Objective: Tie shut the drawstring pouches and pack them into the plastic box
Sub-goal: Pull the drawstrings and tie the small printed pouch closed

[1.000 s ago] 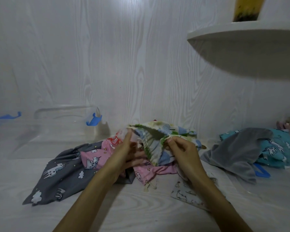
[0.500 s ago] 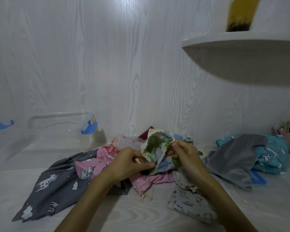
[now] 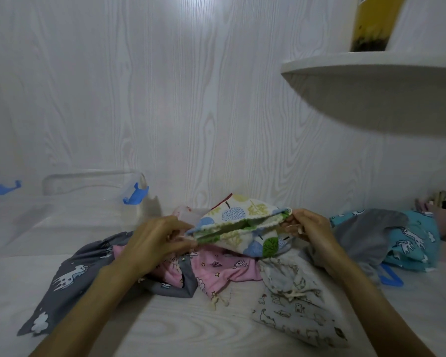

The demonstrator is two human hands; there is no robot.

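Tree-print pouch (image 3: pixel 245 222) gaping between pinching hands

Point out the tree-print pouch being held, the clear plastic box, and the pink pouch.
tree-print pouch (image 3: pixel 238 213): head view, upper printed face.
clear plastic box (image 3: pixel 93 176): head view, far rim.
pink pouch (image 3: pixel 227 269): head view, middle of cloth.

Plastic box (image 3: pixel 70 202) back-left on table (image 3: pixel 165 325); pouch pile (image 3: pixel 216 269) centre, front-right of it; shelf (image 3: pixel 371 73) upper right w/ container (image 3: pixel 371 24), prob. a jar.
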